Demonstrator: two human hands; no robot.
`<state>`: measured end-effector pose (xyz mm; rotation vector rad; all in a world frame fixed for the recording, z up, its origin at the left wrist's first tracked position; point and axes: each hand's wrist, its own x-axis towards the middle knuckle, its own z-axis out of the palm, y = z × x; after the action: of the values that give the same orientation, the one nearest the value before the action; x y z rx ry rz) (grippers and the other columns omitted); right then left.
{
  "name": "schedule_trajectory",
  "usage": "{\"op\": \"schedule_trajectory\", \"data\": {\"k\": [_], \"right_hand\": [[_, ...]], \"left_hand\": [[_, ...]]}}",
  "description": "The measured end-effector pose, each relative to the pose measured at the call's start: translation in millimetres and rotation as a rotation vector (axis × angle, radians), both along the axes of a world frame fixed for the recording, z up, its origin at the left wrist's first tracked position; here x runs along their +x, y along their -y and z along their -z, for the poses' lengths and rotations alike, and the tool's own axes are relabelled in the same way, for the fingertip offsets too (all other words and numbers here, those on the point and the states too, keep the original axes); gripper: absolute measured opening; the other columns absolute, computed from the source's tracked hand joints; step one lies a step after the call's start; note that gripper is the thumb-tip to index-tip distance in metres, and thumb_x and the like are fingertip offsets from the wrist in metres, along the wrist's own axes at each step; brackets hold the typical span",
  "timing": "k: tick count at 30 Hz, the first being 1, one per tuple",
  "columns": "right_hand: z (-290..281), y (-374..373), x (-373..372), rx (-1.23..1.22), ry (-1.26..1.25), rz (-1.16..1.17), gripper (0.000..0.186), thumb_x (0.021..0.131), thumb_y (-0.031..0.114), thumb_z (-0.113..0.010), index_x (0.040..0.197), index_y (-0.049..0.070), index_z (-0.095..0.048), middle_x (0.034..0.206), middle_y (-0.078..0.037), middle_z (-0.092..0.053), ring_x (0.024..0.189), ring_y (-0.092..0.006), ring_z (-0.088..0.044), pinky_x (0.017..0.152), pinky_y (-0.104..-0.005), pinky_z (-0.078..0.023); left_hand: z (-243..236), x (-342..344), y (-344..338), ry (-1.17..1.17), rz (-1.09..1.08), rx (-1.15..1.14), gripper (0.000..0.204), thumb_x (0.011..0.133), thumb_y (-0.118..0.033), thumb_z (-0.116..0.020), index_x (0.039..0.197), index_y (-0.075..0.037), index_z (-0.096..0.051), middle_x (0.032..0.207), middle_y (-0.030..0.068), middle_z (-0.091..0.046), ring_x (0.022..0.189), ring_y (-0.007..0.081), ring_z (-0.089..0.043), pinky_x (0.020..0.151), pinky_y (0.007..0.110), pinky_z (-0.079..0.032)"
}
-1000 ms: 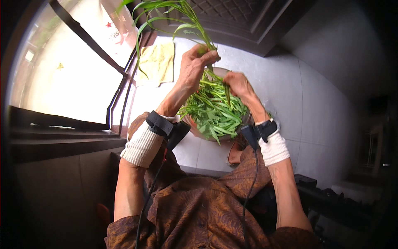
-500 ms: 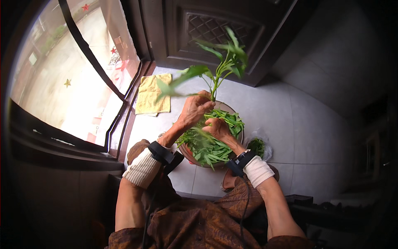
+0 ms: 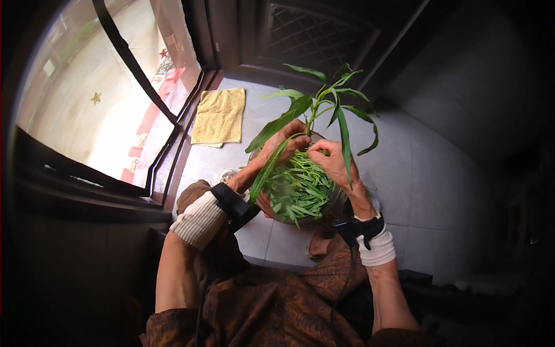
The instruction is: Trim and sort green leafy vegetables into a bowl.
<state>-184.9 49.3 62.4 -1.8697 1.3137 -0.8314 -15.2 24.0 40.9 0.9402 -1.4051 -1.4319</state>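
Note:
My left hand (image 3: 289,139) grips a leafy stalk of water spinach (image 3: 315,110) by its lower stem. The long narrow leaves fan out above my fingers, and one droops over my left wrist. Close beside it, my right hand (image 3: 335,162) is closed in a pinch near the stalk's lower end; whatever lies between its fingertips is too small to make out. Both hands are over the far side of a round basin (image 3: 331,215) heaped with loose green leaves and stems (image 3: 300,191).
A folded yellow cloth (image 3: 219,117) lies on the grey tiled floor (image 3: 387,150) at the left. A clear plastic bag (image 3: 376,199) is partly hidden behind my right forearm. A dark panelled door (image 3: 318,40) stands beyond, with a bright glass door (image 3: 104,104) to the left.
The stalk has swung from a blur to a steadier pose, leaning right with its leaves spread. My right hand has risen from the basin's leaves and moved right, up beside the stalk.

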Motion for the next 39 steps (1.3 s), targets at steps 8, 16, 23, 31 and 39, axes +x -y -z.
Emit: {"op": "schedule_trajectory", "data": {"k": [8,16,23,31,39], "right_hand": [[-39,-11,-8,0.213,0.153,-0.035,0.016,0.082,0.015,-0.059,0.086,0.001,-0.064,0.054,0.004,-0.048,0.042,-0.0019,-0.038,0.038,-0.0179,-0.029],[-48,-15,-14,0.347,0.404,0.024,0.017,0.083,0.016,-0.059,0.088,0.001,-0.062,0.053,0.004,-0.046,0.042,-0.002,-0.038,0.039,-0.0171,-0.03],[-46,-11,-20,0.418,0.647,0.073,0.02,0.086,0.02,-0.057,0.088,0.0,-0.06,0.056,0.002,-0.046,0.043,-0.0052,-0.04,0.039,-0.0178,-0.03],[-39,1,-34,0.642,0.969,0.093,0.036,0.088,0.038,-0.053,0.078,0.004,-0.057,0.05,0.0,-0.045,0.036,-0.0088,-0.036,0.035,-0.0203,-0.027],[-31,-8,-37,0.662,1.004,-0.04,0.03,0.081,0.03,-0.06,0.087,0.0,-0.059,0.06,-0.002,-0.056,0.044,-0.0098,-0.048,0.039,-0.0212,-0.035]], "left_hand": [[-3,-8,-3,0.074,0.076,-0.017,0.016,0.081,-0.012,-0.059,0.086,0.002,-0.056,0.078,0.0067,-0.06,0.072,0.0124,-0.056,0.062,0.025,-0.045],[-3,-11,-7,-0.039,0.139,0.046,0.015,0.085,-0.012,-0.058,0.087,0.002,-0.054,0.078,0.0077,-0.06,0.073,0.0138,-0.058,0.066,0.026,-0.047],[5,-13,-7,-0.026,0.132,0.068,0.016,0.084,-0.014,-0.059,0.085,0.001,-0.054,0.075,0.0075,-0.06,0.069,0.0137,-0.057,0.063,0.026,-0.046],[5,-20,-9,0.269,0.142,-0.106,0.015,0.079,-0.013,-0.058,0.084,0.0,-0.055,0.072,0.0071,-0.06,0.067,0.0146,-0.056,0.062,0.028,-0.045],[13,-14,-8,0.038,0.204,0.01,0.016,0.079,-0.016,-0.057,0.084,-0.001,-0.054,0.073,0.0049,-0.054,0.069,0.0126,-0.053,0.062,0.026,-0.043]]}}
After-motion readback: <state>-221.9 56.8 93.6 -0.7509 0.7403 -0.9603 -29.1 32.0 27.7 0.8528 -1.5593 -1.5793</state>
